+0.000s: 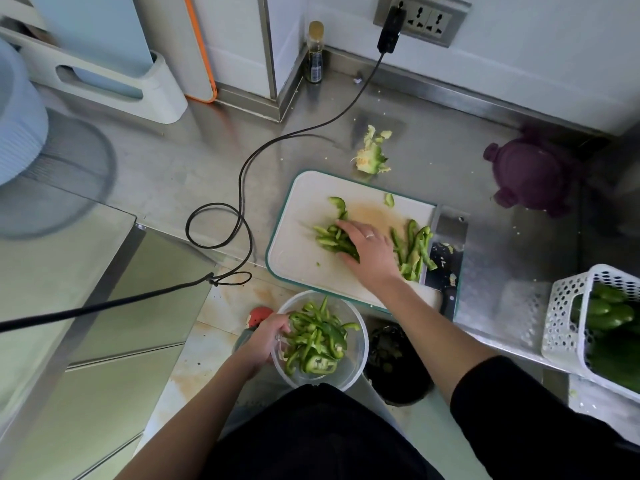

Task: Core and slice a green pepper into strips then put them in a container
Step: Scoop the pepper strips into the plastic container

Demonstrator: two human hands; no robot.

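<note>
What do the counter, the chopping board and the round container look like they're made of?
Counter: brushed stainless steel, judging by dull reflections. Chopping board: probably matte white plastic with a teal rim. Container: clear plastic or glass; the strips show through its wall.

No text, brand, number or sign can be read in this view. The small bottle [314, 53] standing in the corner of the steel counter carries a dark label, but its print is too small and blurred to make out. The wall socket panel [423, 19] shows only its pin holes, with no legible marking on it.
</note>
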